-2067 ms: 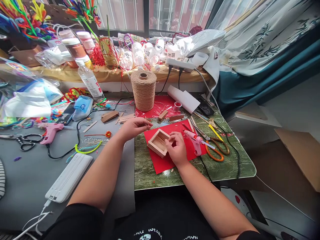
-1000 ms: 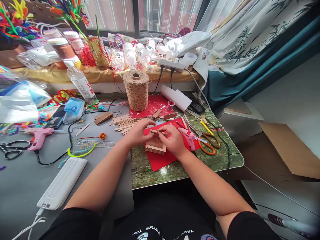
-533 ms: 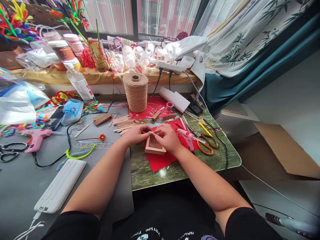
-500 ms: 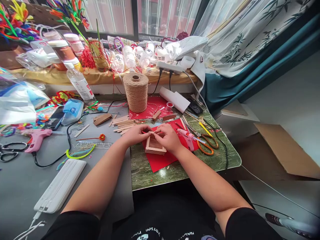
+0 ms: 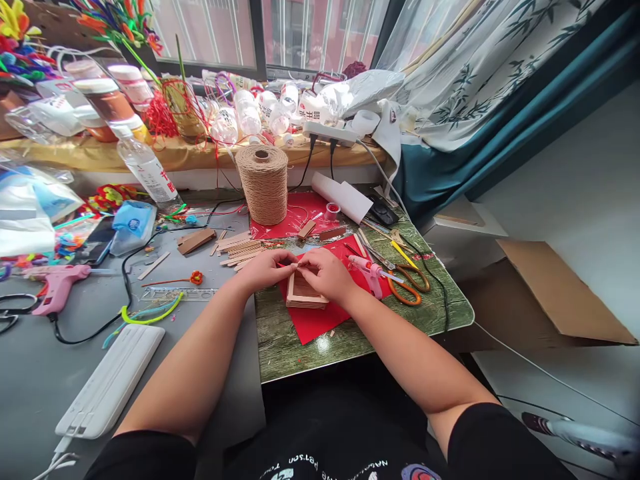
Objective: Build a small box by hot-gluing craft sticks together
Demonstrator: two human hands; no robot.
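Here, at the far left of the frame, a pink glue gun [image 5: 55,285] lies on the grey work surface [image 5: 30,373], its black cord looping toward the centre, with a white keyboard-like slab [image 5: 107,387] below it at lower left. Above, in the upper left, jars, a clear bottle [image 5: 145,170] and bright pipe cleaners [image 5: 110,20] crowd the sill. Moving inward, a scatter of flat wooden sticks [image 5: 237,247] lies just left of centre, beneath a tall spool of jute twine [image 5: 263,183]. At centre, the person's left hand [image 5: 265,267] and right hand [image 5: 325,272] meet over the far edge of a small wooden stick frame [image 5: 304,295], which rests on a sheet of red paper [image 5: 320,320] on the green wood-grain board [image 5: 390,327]. Both hands are curled nearly closed, fingertips pinched together on a thin wooden strip [image 5: 296,265] at the frame's upper rim; the strip is largely hidden by the fingers. Just right of the right hand lies a second pink glue gun [image 5: 370,275], touching the red paper, and beside it orange-handled scissors [image 5: 407,287]. Farther right, a cardboard sheet [image 5: 560,300] lies flat below a teal curtain [image 5: 500,133].
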